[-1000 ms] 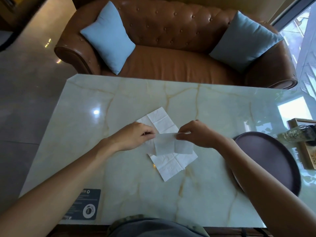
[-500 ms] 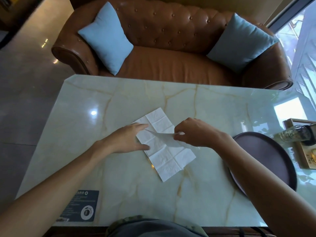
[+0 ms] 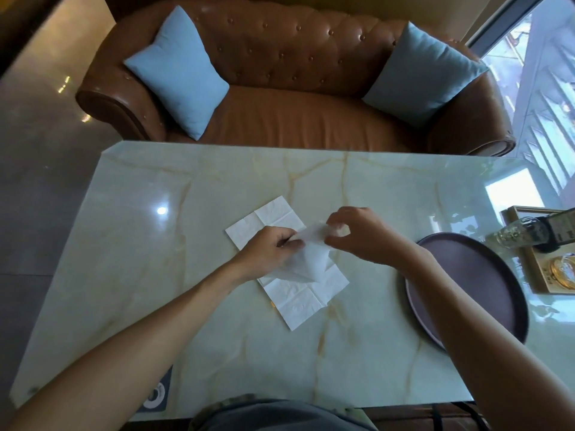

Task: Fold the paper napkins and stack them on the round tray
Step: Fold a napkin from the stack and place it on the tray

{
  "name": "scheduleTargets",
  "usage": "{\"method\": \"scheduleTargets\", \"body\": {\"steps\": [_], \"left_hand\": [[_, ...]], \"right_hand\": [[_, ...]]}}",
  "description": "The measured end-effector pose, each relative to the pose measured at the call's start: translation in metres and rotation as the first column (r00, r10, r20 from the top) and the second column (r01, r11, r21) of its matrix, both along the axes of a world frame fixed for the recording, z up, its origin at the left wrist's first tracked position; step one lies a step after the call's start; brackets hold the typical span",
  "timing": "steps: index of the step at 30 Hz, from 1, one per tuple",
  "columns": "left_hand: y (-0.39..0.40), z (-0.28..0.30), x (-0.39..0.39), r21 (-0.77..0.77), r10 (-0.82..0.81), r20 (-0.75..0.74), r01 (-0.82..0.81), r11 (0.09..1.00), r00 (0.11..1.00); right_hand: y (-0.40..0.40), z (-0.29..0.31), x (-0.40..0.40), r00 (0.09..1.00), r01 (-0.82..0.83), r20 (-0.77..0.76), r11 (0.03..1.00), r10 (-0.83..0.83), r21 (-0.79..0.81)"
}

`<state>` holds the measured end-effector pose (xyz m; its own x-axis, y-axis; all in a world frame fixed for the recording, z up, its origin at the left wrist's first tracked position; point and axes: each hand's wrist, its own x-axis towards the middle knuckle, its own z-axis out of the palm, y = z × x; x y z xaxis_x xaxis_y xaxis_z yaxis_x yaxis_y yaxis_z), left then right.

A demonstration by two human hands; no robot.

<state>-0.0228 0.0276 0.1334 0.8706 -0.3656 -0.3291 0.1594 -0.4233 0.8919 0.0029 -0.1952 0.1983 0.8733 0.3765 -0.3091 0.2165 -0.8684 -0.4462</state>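
Note:
White paper napkins (image 3: 298,295) lie unfolded in a flat pile at the middle of the marble table (image 3: 217,337). One thin napkin (image 3: 311,259) is lifted off the pile. My left hand (image 3: 269,253) pinches its left edge and my right hand (image 3: 357,234) pinches its upper right edge, so it hangs crumpled between them. The dark round tray (image 3: 485,269) sits to the right on the table, partly hidden by my right forearm, with nothing visible on it.
A wooden box (image 3: 541,275) with a glass bottle (image 3: 522,233) stands at the table's right edge beyond the tray. A brown leather sofa (image 3: 295,104) with two blue cushions sits behind the table. A dark sticker (image 3: 158,396) marks the near left corner.
Both hands have raised the top napkin off the pile. My left hand went from lying flat on the pile to pinching the sheet, and my right hand lifted higher.

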Motion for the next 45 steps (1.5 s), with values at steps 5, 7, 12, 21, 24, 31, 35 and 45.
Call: {"method": "scheduleTargets", "body": {"steps": [5, 7, 12, 21, 24, 31, 35, 45], "left_hand": [[0.000, 0.000, -0.001, -0.156, 0.098, -0.132, -0.119, 0.981, 0.986], [-0.003, 0.003, 0.000, -0.197, 0.128, -0.179, -0.163, 0.967, 0.975], [-0.005, 0.008, 0.005, -0.317, 0.110, -0.313, -0.213, 0.924, 0.943], [0.002, 0.021, 0.014, -0.418, 0.028, -0.428, -0.225, 0.880, 0.903], [0.003, 0.026, 0.013, -0.324, 0.061, -0.305, -0.164, 0.932, 0.950], [-0.002, 0.025, 0.017, -0.162, 0.065, -0.080, -0.077, 0.984, 0.995], [0.001, 0.029, 0.018, -0.143, 0.068, -0.050, -0.075, 0.987, 0.996], [0.021, 0.039, 0.022, -0.170, 0.053, -0.062, -0.063, 0.984, 0.997]], "right_hand": [[-0.003, -0.001, -0.020, 1.000, -0.021, 0.021, 0.988, 0.018, 0.150], [-0.002, 0.004, -0.027, 0.998, -0.015, -0.064, 0.977, 0.029, 0.214], [-0.011, -0.003, -0.019, 0.984, 0.117, 0.101, 0.961, -0.146, 0.249], [-0.010, -0.021, 0.001, 0.960, 0.258, -0.182, 0.924, -0.212, 0.284], [-0.010, -0.020, 0.001, 0.957, 0.259, -0.208, 0.917, -0.201, 0.303], [-0.003, -0.016, 0.008, 0.963, 0.227, -0.210, 0.930, -0.170, 0.288], [-0.003, -0.014, 0.009, 0.967, 0.214, -0.198, 0.929, -0.158, 0.301], [-0.037, -0.025, -0.003, 0.893, 0.414, -0.360, 0.803, -0.268, 0.429]]}}
